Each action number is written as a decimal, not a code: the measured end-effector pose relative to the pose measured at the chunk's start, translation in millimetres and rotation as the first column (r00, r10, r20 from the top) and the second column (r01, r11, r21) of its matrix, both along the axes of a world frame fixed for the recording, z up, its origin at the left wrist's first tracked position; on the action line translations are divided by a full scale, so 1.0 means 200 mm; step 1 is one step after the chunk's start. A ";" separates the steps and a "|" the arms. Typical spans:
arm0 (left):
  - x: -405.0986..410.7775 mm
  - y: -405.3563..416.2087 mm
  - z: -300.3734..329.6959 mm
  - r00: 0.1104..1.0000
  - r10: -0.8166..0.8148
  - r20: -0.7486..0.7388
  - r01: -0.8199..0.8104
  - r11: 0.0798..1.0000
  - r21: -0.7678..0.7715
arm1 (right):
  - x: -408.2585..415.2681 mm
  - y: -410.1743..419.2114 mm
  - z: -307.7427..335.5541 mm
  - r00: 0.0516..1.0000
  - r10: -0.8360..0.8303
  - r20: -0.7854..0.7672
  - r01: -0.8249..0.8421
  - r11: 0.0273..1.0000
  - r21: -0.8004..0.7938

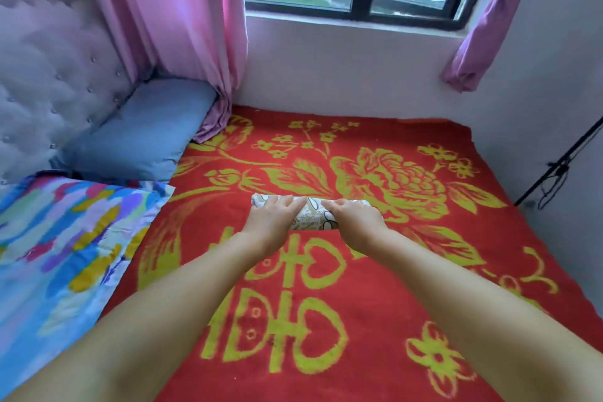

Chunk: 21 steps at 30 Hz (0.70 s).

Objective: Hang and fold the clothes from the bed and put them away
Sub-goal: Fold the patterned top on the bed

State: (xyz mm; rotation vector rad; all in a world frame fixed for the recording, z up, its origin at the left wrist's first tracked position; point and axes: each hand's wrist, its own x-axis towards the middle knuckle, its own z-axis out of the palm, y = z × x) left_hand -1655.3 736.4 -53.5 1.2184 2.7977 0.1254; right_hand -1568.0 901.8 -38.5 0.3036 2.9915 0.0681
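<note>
At frame centre, left hand and right hand press side by side, fingers flat, on a rolled patterned garment atop the fuzzy red blanket.

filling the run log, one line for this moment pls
stage: folding | left hand: pressing bundle | right hand: pressing bundle | on: blanket

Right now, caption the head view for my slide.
Both hands press a rolled patterned garment on the red floral blanket.

Red blanket with yellow-green flowers; on it, a cream garment with dark-outlined prints. Left of the blanket, a plain blue pillow; a multicoloured brushstroke-patterned quilt; pink curtain.
</note>
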 end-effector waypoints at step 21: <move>1.47 -1.75 0.18 0.607 0.794 -0.005 -0.792 0.606 0.068 | 0.55 -1.73 0.17 0.492 0.870 0.017 -0.869 0.490 0.068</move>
